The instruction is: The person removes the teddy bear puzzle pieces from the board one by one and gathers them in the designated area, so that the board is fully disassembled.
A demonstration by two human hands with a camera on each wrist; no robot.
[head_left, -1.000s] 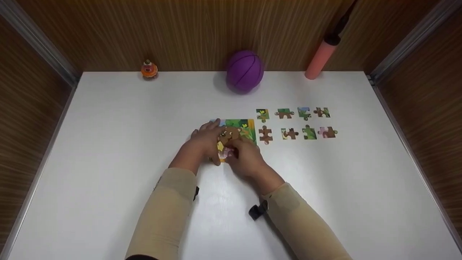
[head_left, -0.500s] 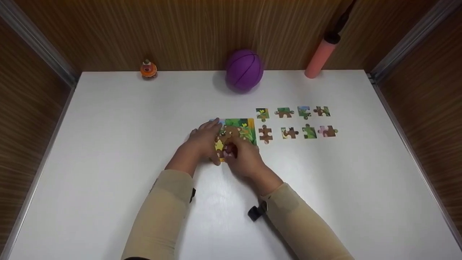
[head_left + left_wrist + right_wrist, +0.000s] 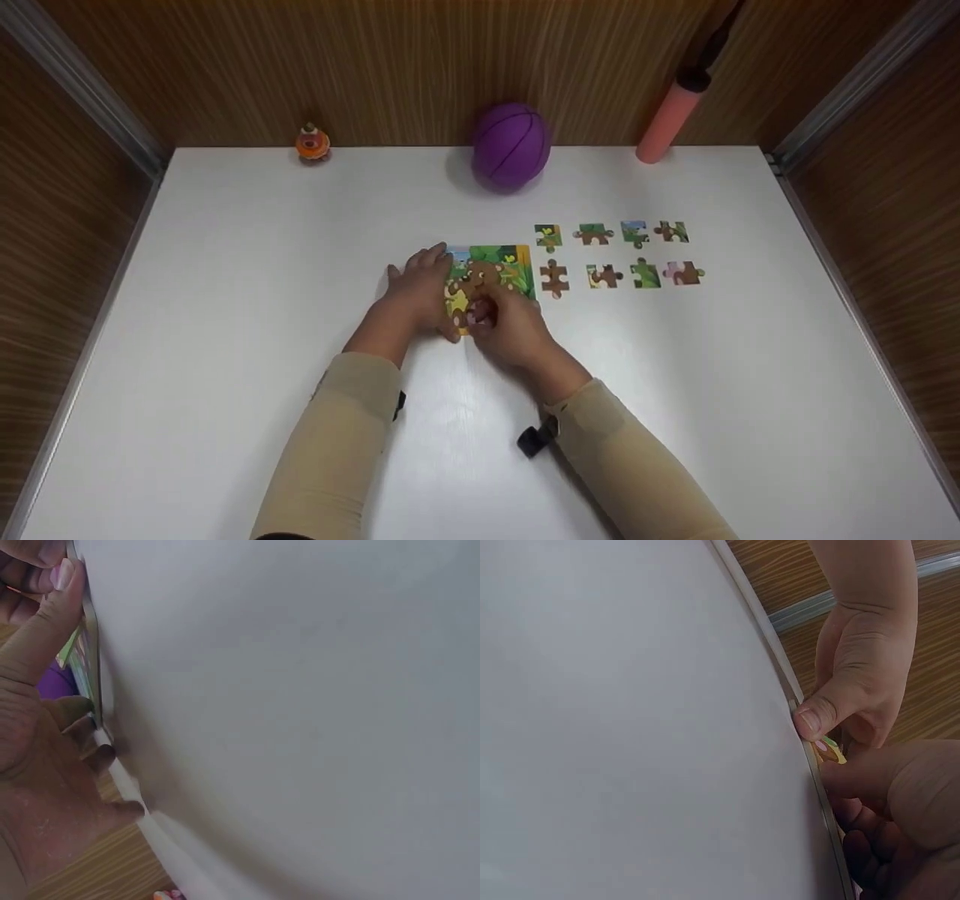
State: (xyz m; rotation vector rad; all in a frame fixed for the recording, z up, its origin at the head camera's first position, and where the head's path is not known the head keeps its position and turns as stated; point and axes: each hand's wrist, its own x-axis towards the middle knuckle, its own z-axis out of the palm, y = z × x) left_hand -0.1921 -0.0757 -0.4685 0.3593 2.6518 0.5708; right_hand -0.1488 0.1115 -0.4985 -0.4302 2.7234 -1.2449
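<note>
A bear-picture puzzle [image 3: 487, 259] lies on the white table in the middle of the head view. My left hand [image 3: 418, 296] rests along its left side with fingers spread, the thumb low by the front edge. My right hand [image 3: 515, 326] is over the lower right of the picture, its thumb and fingers curled together around a partly hidden pinkish puzzle piece [image 3: 478, 316]. Both hands also meet at the board edge in the right wrist view, where my left thumb [image 3: 810, 720] touches that edge. To the right, several loose puzzle pieces [image 3: 555, 278] lie in two rows.
At the back stand a small orange figurine [image 3: 312, 144], a purple ball [image 3: 511, 147] and a pink hand pump [image 3: 667, 124] leaning on the wood-grain back panel [image 3: 375, 67]. Panels also rise at both sides of the white table [image 3: 225, 285].
My left hand has shifted slightly left with its fingers spread wider, so more of the picture's left part shows. The right hand's fingers have curled slightly at the same spot.
</note>
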